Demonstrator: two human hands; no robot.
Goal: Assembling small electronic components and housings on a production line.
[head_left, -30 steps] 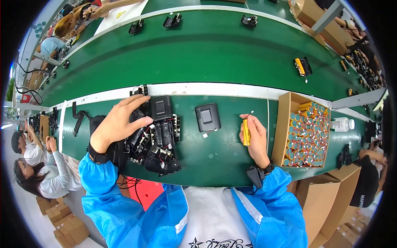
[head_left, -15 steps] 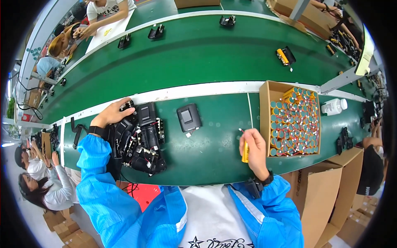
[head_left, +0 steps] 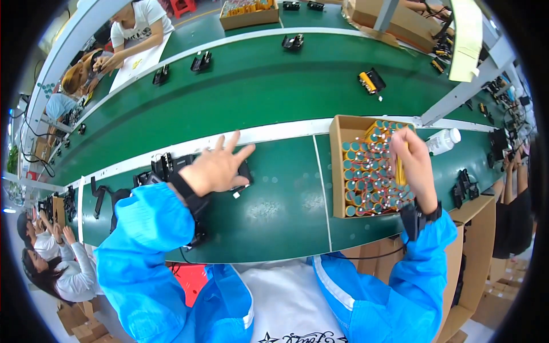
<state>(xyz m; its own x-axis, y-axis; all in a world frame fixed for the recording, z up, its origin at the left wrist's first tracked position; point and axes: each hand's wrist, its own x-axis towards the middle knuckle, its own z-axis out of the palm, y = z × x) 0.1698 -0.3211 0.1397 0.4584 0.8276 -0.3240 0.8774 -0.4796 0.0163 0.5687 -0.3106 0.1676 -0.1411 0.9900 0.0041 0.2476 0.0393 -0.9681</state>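
Right grip [head_left: 398, 153] in a pinch on a yellow battery [head_left: 401, 173], left grip [head_left: 235, 150] wide over a black casing [head_left: 245, 170]

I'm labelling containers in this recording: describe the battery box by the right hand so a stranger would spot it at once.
Start at the near green worktop, below the nearer white rail. Toward its right side, with the right hand over it, stands an open cardboard box. Its crowd of teal-ended yellow batteries sets it apart from the white bottle just to its right.
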